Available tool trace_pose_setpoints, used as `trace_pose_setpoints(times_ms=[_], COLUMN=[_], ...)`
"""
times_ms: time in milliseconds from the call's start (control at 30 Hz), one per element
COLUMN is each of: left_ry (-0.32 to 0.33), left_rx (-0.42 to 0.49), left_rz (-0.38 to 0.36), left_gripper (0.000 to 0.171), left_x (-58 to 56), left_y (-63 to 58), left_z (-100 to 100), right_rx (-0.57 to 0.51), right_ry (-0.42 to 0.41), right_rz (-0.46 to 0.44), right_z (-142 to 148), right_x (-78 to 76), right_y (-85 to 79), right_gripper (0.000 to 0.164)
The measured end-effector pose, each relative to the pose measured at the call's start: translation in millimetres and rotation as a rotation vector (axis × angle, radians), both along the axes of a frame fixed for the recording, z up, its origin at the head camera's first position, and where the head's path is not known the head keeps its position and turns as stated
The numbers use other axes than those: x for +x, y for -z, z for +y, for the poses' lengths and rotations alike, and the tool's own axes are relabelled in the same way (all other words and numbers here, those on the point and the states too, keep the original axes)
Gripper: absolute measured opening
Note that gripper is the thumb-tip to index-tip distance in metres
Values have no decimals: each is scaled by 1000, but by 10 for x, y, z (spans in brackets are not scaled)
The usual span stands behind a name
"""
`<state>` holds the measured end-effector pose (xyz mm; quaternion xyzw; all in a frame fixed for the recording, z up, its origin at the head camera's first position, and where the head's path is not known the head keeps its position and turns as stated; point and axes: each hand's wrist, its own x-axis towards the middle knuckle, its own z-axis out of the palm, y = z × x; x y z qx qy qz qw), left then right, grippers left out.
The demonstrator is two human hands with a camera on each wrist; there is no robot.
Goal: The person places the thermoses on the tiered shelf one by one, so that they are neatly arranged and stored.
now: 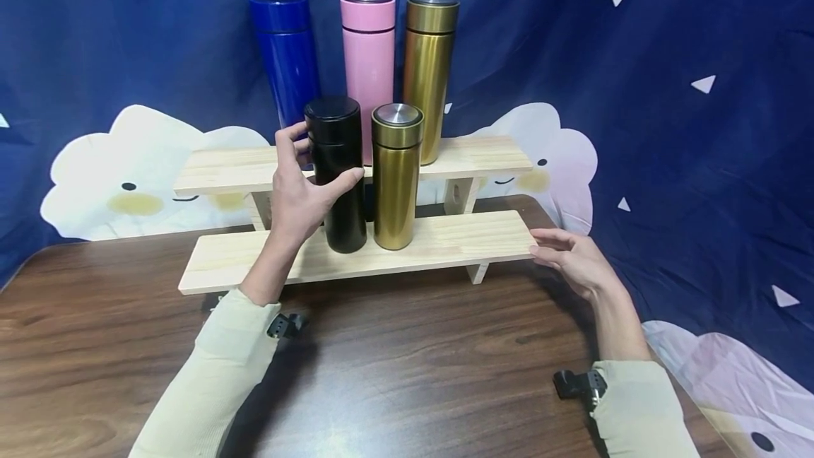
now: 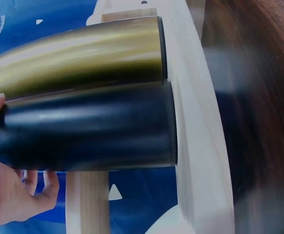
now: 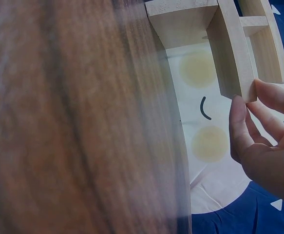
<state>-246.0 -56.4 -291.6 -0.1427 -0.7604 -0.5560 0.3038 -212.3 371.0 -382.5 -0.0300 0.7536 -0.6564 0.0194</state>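
My left hand (image 1: 299,193) grips a black thermos bottle (image 1: 343,210), thumb across its front and fingers at its far left side. The bottle stands upright on the lower board of a two-tier wooden shelf (image 1: 473,232). Close by its right side is a short gold thermos bottle (image 1: 396,193) with a steel-topped lid. In the left wrist view the black bottle's base (image 2: 171,126) meets the board. My right hand (image 1: 572,260) pinches the right end of the lower board, with the thumb below and fingertips above in the right wrist view (image 3: 263,131).
On the upper board (image 1: 222,168) stand a blue bottle (image 1: 286,62), a pink bottle (image 1: 369,76) and a tall gold bottle (image 1: 432,76). A blue curtain (image 1: 668,161) with cloud prints hangs behind the brown wooden table (image 1: 407,366).
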Motion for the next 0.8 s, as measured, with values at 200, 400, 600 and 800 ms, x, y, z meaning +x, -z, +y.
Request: trace_pose_setpoints(times_ms=[200,400,600,800], left_ry=[-3,-2,0,-3], left_rx=[-21,-28,-27,-38], left_rz=[13,16,-1,-9], left_gripper=[89,89,89,91], left_x=[8,5,17,15], left_y=[12,10,14,59], left_z=[7,-8,-17,-23], right_rx=[0,17,16,5], right_ry=[1,8,6,7], right_rz=[4,3,3,-8], right_z=[15,2,-3,3], right_x=[5,-10,-22,-19], right_y=[-9,-9,-22,5], right_gripper=[54,56,55,54])
